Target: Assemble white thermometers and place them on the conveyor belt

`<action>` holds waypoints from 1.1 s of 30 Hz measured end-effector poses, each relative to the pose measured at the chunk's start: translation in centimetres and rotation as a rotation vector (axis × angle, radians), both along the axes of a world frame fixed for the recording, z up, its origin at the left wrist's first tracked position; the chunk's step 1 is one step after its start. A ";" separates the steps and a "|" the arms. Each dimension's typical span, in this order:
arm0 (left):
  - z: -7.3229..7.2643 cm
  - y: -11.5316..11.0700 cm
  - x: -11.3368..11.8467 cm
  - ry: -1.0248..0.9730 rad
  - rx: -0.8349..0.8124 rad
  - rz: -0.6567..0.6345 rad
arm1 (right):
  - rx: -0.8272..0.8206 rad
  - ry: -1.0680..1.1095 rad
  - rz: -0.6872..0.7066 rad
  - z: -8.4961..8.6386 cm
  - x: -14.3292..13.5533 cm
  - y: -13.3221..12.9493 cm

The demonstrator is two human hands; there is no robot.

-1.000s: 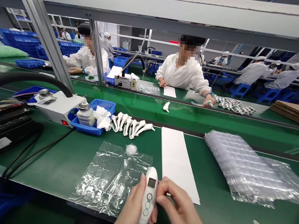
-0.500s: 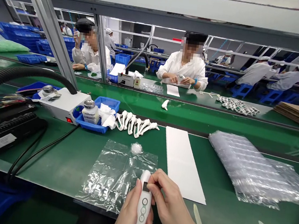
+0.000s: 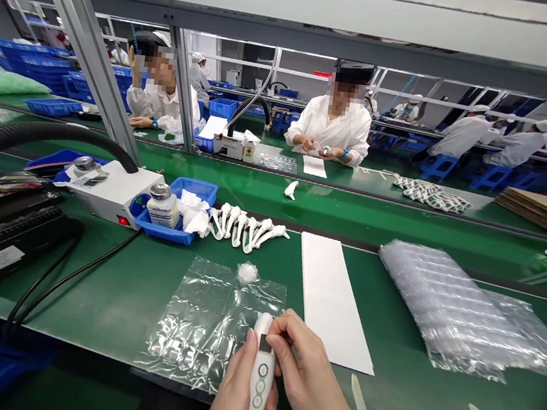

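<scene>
My left hand is wrapped round a white handheld thermometer with a dark little screen and a column of round grey-ringed buttons facing me. At the screen's right edge, my right hand has thumb and forefinger pinched together; whatever is between them is too small to make out. Under and beyond the hands lies a clear plastic bag, flat on the green bench. A crumpled clear wad rests at the bag's far edge.
Several similar white devices lie in a row beside a blue tray with a bottle. White paper and stacked clear sleeves are to the right. Another white device sits on the green belt. A co-worker sits opposite.
My hands keep almost the same hold on the thermometer. The device on the belt has moved slightly left, and the co-worker opposite has shifted their hands.
</scene>
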State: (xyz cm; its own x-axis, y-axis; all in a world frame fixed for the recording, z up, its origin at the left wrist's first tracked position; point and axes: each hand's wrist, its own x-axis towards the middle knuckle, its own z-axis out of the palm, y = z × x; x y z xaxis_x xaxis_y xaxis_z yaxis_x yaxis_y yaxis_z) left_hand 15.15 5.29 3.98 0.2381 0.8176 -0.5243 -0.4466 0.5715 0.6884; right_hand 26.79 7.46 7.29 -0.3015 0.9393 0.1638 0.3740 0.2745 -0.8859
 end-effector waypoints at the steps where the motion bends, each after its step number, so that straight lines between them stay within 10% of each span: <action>1: 0.0 0.0 0.0 0.001 0.003 -0.001 | 0.002 0.000 -0.002 0.0 0.0 0.0; 27: 1.5 -0.6 -0.5 0.127 0.076 -0.043 | 0.104 -0.052 -0.013 0.0 -0.2 -0.8; 33: 2.4 -0.8 -0.8 0.235 0.101 -0.008 | -0.123 0.180 -0.119 -0.8 -0.6 -0.7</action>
State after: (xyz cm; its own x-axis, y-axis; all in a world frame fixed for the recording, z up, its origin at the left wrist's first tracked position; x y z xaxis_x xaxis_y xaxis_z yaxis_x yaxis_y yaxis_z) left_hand 14.33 4.49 6.40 0.1262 0.8671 -0.4819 -0.2629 0.4976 0.8266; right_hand 26.24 6.76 6.47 -0.1641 0.9826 0.0873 0.2299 0.1241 -0.9653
